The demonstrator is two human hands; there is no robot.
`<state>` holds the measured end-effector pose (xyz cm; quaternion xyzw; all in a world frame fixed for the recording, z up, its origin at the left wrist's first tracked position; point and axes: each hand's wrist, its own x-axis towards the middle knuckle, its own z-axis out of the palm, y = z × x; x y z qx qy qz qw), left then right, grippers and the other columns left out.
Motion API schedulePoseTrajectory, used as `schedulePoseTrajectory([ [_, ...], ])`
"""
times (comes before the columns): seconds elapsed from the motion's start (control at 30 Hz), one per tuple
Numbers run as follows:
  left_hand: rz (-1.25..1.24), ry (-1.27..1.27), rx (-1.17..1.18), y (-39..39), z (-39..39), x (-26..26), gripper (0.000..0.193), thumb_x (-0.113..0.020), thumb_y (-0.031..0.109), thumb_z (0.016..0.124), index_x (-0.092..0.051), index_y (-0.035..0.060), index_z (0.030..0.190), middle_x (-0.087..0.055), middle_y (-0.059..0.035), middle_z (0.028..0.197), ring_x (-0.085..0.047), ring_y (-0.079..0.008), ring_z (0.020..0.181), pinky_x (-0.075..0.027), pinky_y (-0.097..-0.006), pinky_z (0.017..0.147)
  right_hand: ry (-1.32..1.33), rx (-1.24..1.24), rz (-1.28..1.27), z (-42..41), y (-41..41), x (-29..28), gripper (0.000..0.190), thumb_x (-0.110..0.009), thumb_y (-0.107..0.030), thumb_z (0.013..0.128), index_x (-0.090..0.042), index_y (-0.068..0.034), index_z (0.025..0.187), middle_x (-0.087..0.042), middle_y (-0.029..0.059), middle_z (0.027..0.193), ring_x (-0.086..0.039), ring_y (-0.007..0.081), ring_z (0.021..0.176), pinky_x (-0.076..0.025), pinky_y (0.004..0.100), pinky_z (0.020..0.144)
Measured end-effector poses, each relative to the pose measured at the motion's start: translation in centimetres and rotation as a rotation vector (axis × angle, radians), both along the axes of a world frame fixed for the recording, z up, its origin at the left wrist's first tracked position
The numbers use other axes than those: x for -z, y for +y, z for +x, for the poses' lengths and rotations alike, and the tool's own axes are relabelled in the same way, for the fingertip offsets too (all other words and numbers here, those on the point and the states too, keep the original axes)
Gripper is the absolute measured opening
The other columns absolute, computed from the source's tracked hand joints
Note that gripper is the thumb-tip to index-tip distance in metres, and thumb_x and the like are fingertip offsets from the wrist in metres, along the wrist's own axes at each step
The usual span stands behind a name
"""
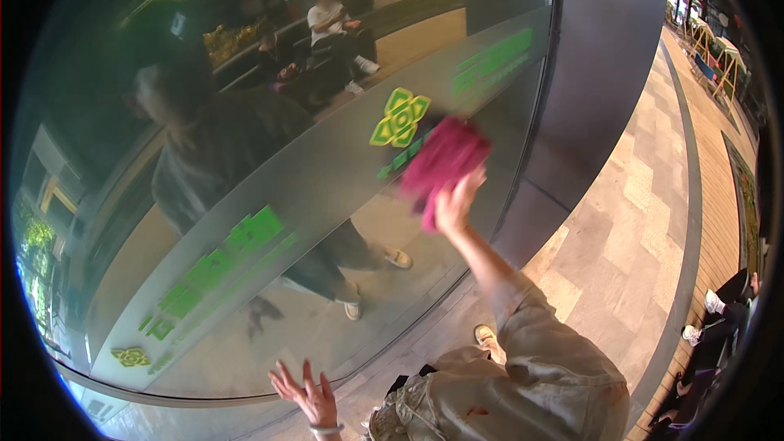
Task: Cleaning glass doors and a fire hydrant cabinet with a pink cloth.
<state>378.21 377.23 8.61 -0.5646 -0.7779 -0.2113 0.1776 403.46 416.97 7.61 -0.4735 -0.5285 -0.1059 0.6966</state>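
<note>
A magenta cloth [446, 156] is pressed flat against, or held very close to, a large glass pane [392, 214]. My right hand [456, 199] grips its lower side, and motion blurs the cloth. Just above and left of the cloth is a green and yellow emblem [401, 117] on a frosted band [324, 165] that crosses the glass. Low in the view, my left hand [309, 395] has its fingers spread and holds nothing. It is near the bottom edge of the pane; whether it touches the glass I cannot tell. A bracelet circles that wrist.
Green lettering [214, 269] runs along the band. A dark metal column [588, 73] borders the glass on the right. Beyond it stretch stone paving [631, 196] and a wooden deck [704, 196], where seated people [723, 312] are partly visible. The glass reflects me and others.
</note>
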Motion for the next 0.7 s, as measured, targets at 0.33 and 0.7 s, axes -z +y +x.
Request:
schedulePoseTrajectory([
  [0.33,0.012,-0.008,-0.038,5.9,8.6,-2.9,0.043,-0.059,0.021,0.086,-0.050,0.0175,0.128,-0.022,-0.0188,0.148,-0.010,-0.0450,0.137,-0.013,-0.0636,0.105,0.641,-0.103,-0.841,13.9,9.1,21.5,0.065,-0.047,-0.039,0.087,-0.033,-0.001,0.138,-0.023,0.0248,0.145,-0.032,0.0390,0.128,-0.027,0.0434,0.107],
  [0.7,-0.013,0.300,0.117,19.9,14.3,-8.0,0.050,-0.059,0.021,0.085,-0.044,0.0213,0.132,-0.018,-0.0197,0.149,-0.012,-0.0435,0.137,-0.012,-0.0613,0.107,0.217,-0.092,-0.048,18.7,14.2,-13.9,0.054,-0.047,-0.024,0.084,-0.040,-0.007,0.134,-0.030,0.0219,0.141,-0.029,0.0386,0.126,-0.019,0.0496,0.104],
])
